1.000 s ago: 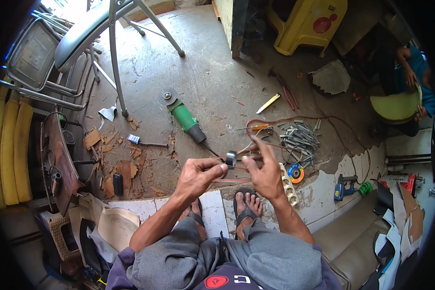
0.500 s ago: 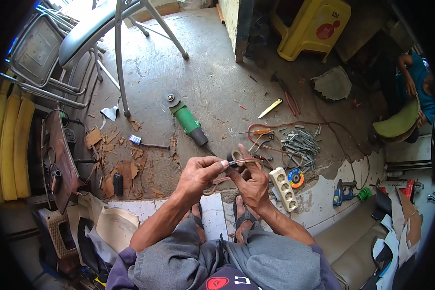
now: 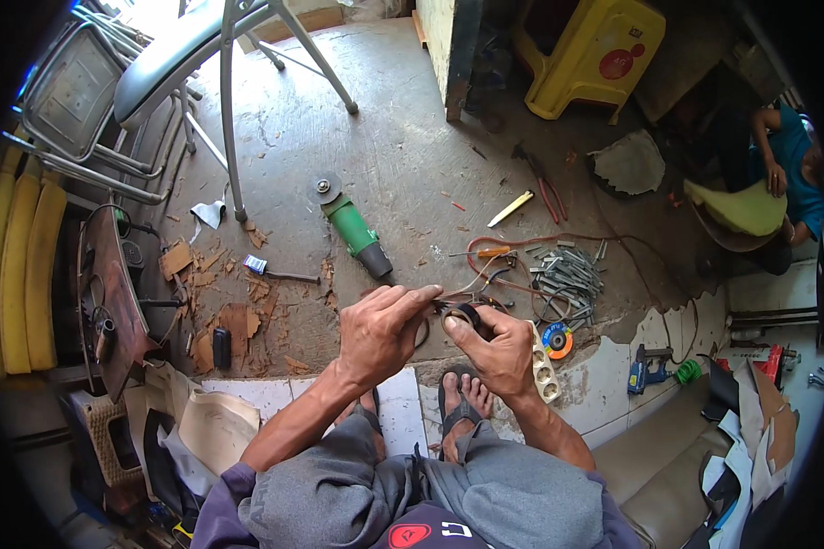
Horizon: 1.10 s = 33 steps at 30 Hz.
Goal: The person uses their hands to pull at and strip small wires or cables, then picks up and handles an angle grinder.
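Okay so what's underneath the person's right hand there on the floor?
Below the right hand a white power strip lies on the floor, only its far end with round sockets showing. A sandalled foot sits below the wrist. The strip's near end is hidden by the hand.

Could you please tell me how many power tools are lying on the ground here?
2: a green angle grinder on the concrete ahead of the hands, and a blue drill on the tiles at right. Clutter may hide others.

A black roll of tape (image 3: 460, 317) is held between the left hand (image 3: 382, 331) and right hand (image 3: 499, 352). Beyond them, on the bare concrete floor (image 3: 403, 146), a green-bodied angle grinder (image 3: 354, 230) is laid. A white plastic power strip (image 3: 544, 374) is placed just right of the right hand.
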Available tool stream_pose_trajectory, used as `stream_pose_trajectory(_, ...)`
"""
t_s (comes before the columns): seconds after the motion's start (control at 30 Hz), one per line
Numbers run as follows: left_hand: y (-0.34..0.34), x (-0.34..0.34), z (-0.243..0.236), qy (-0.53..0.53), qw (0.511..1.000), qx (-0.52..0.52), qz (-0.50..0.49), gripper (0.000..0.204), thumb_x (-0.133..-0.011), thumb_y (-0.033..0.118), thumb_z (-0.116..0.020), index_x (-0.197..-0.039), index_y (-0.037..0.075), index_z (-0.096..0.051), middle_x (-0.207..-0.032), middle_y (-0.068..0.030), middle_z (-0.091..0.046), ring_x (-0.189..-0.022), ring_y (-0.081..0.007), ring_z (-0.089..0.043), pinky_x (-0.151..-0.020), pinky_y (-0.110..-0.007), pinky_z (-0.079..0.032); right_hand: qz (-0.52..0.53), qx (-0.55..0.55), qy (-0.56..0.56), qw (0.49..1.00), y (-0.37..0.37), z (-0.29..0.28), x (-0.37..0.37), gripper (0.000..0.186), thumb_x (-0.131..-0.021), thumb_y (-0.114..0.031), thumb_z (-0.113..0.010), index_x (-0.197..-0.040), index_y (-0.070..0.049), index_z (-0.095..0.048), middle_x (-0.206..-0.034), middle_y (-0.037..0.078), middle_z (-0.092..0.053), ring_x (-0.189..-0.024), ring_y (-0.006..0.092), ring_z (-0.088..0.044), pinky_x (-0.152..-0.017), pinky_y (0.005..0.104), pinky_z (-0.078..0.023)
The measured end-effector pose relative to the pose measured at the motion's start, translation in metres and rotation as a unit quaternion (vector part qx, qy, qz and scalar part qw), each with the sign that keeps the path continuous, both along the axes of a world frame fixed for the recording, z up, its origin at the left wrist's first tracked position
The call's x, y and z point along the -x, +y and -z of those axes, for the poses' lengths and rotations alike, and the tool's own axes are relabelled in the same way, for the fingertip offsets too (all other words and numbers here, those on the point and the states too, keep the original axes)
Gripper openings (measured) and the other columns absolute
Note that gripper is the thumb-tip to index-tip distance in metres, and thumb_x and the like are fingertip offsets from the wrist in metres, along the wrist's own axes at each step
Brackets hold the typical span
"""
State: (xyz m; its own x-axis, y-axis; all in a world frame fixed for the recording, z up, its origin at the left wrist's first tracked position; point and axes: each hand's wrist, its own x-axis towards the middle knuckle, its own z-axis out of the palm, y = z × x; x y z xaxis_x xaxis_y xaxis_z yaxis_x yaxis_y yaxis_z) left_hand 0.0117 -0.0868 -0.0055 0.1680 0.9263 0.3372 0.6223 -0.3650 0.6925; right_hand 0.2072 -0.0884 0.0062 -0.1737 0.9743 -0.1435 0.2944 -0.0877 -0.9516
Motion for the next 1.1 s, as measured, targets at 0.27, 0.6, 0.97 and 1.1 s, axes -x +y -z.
stream_pose_trajectory(0.27, 0.001, 0.000, -0.002, -0.162, 0.931, 0.326, 0.013, 0.026, -0.097, 0.017, -0.071, -0.117, 0.002, -0.074, -0.107, -0.0111, -0.075, -0.094, -0.0176, -0.068, -0.079, -0.028, -0.055, -0.040, -0.121, -0.035, 0.991, 0.004, 0.019, -0.014, 0.036, -0.084, -0.025, -0.086, -0.111, -0.003, -0.075, -0.085, 0.006, -0.070, -0.085, 0.0155, -0.069, -0.072, 0.0279, -0.055)
stream_pose_trajectory(0.6, -0.001, -0.001, 0.023, -0.561, 0.634, 0.532, 0.009, 0.021, -0.099, 0.017, -0.069, -0.113, 0.000, -0.067, -0.101, -0.0054, -0.070, -0.089, -0.0134, -0.068, -0.081, -0.027, -0.058, -0.029, 0.090, 0.106, 0.990, 0.002, 0.040, -0.017, 0.031, -0.088, -0.020, -0.079, -0.103, 0.000, -0.061, -0.097, 0.007, -0.069, -0.091, 0.0150, -0.067, -0.076, 0.0284, -0.056)
stream_pose_trajectory(0.97, -0.014, -0.009, 0.073, -0.435, 0.687, 0.580, 0.052, 0.016, -0.098, 0.018, -0.069, -0.106, 0.005, -0.063, -0.094, -0.0004, -0.066, -0.084, -0.0098, -0.064, -0.079, -0.027, -0.054, -0.111, 0.031, -0.171, 0.979, -0.008, 0.043, -0.006, 0.040, -0.089, -0.032, -0.065, -0.109, 0.002, -0.061, -0.095, 0.025, -0.067, -0.091, 0.0418, -0.068, -0.084, 0.0483, -0.054)
stream_pose_trajectory(1.1, -0.020, -0.015, 0.095, -0.377, 0.749, 0.545, 0.016, 0.012, -0.102, 0.016, -0.064, -0.105, 0.004, -0.065, -0.090, 0.0008, -0.065, -0.077, -0.0088, -0.059, -0.070, -0.025, -0.051, -0.139, -0.036, -0.210, 0.967, -0.010, 0.059, -0.002, 0.036, -0.089, -0.033, -0.058, -0.093, 0.001, -0.070, -0.086, 0.025, -0.066, -0.085, 0.0426, -0.064, -0.082, 0.0525, -0.051)
